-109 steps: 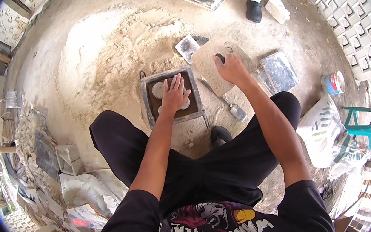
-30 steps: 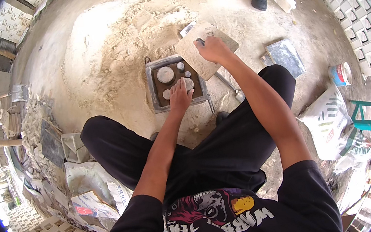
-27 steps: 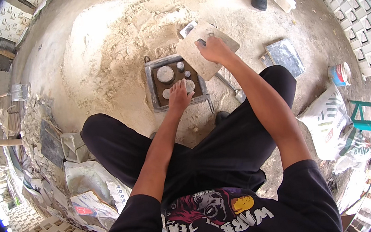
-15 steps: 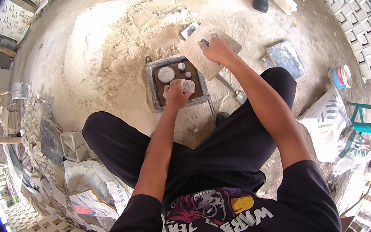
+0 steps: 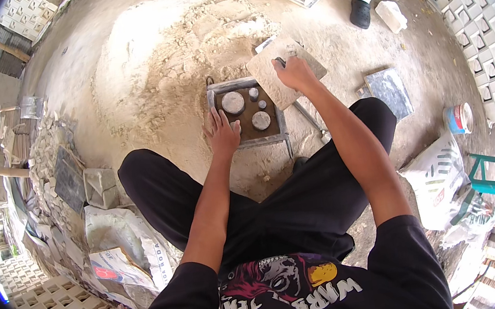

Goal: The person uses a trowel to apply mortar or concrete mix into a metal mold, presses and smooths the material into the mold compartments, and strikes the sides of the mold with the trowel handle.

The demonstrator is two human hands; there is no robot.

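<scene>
Floor [image 5: 150,114]: dusty, sand-strewn. Square frame [image 5: 233,86], twelve o'clock; pale discs [image 5: 233,103] inside. Left hand [image 5: 225,137], over its nine o'clock side: fingers extended; grip underneath, cannot tell. Right hand [image 5: 296,74], one o'clock: clamped on board [image 5: 274,86] handle [image 5: 279,62]. Advisable: board level, discs undisturbed.

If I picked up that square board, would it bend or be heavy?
Probably stiff: the square board looks flat, with straight edges. Probably not too heavy, since the right hand alone grips its dark handle. Its sandy-looking top might shed grit if tilted.
</scene>
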